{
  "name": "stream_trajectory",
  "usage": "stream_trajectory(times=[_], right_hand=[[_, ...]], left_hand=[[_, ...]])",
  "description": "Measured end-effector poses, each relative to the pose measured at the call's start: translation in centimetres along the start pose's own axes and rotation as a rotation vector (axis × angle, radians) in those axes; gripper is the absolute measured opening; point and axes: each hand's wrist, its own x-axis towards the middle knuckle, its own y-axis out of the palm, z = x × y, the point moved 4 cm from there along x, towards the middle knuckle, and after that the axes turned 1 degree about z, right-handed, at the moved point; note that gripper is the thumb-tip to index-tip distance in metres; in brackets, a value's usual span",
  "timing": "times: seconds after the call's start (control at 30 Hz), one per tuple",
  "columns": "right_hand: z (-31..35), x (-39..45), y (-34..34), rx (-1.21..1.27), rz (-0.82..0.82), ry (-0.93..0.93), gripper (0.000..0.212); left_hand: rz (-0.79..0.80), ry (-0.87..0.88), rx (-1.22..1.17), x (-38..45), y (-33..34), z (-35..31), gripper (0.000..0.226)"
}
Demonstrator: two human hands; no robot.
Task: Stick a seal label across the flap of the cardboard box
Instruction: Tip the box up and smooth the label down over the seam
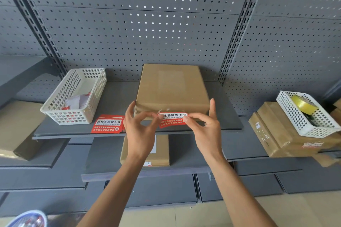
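A flat brown cardboard box [171, 86] lies on the grey shelf [118, 97], its front edge facing me. A red and white seal label [172, 120] stretches in front of that edge. My left hand [140, 127] pinches the label's left end with fingertips, the other fingers spread. My right hand [203, 125] pinches its right end, thumb raised beside the box's front right corner. Whether the label touches the box I cannot tell.
A stack of red labels [108, 124] lies on the shelf left of my hands. A white basket [55, 105] with paper scraps stands further left. At the right, another white basket [313, 129] with yellow tape sits on cardboard boxes [273, 134]. Another box [160, 153] lies on the shelf below.
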Motion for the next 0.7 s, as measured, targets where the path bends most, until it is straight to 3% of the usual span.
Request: stream_trajectory(times=[0.43, 0.7], right_hand=[[1.7, 1.5, -0.1, 0.039, 0.014, -0.051, 0.005], [4.8, 4.3, -0.7, -0.006, -0.046, -0.114, 0.017]], left_hand=[[0.003, 0.063, -0.136, 1.1, 0.2, -2.1, 0.011], [-0.020, 0.105, -0.166, 3.1, 0.4, -5.7, 0.016]])
